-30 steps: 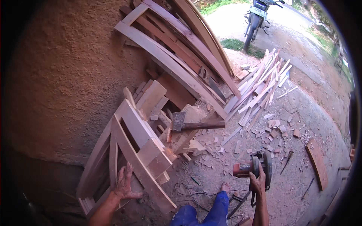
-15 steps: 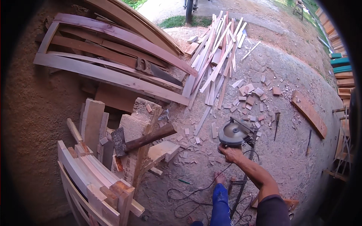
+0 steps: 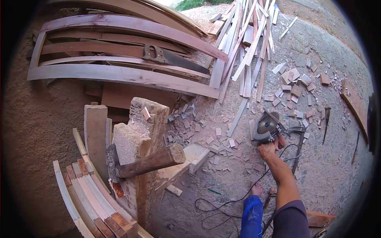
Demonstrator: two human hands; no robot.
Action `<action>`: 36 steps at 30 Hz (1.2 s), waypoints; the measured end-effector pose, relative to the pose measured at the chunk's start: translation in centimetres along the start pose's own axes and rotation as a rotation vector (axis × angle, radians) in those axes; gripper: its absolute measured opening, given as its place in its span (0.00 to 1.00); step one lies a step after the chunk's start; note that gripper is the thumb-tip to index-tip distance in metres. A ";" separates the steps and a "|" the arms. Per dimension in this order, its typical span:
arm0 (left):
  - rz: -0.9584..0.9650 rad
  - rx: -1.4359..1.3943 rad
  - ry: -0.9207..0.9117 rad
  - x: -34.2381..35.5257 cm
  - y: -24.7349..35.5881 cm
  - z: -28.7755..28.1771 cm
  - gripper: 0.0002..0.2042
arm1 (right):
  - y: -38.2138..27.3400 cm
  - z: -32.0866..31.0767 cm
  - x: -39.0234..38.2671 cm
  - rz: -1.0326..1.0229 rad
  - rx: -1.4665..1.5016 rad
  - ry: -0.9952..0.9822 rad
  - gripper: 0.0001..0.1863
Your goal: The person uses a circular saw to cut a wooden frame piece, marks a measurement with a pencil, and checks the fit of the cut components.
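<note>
The round grey-metal power grinder with orange handle (image 3: 269, 127) sat low over the sawdust-strewn dirt ground (image 3: 337, 166), among small pale wood offcuts (image 3: 295, 85). The right hand (image 3: 268, 150) was closed around its handle, arm stretched forward, presumably for reach. Its black cable (image 3: 230, 200) trailed back past the person's bare foot (image 3: 256, 189). The left hand was out of view. A handsaw (image 3: 174, 59) rested on curved planks (image 3: 119, 73) nearby.
</note>
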State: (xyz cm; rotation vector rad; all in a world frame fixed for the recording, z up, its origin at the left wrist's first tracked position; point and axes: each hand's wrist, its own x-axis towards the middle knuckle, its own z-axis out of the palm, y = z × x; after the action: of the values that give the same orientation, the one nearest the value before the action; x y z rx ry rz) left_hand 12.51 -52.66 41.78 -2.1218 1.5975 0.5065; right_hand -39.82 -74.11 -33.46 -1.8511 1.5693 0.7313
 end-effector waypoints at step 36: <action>0.318 -0.064 0.227 -0.5 1.4 -0.1 0.65 | -24.7 -24.1 -46.8 -0.838 1.333 -0.447 0.27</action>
State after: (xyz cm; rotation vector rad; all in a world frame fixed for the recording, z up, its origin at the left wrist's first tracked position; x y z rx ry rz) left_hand 10.98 -52.62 41.95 -2.0391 2.0914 0.4315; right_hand -21.67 -58.14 19.42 -0.9824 0.5234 -0.2867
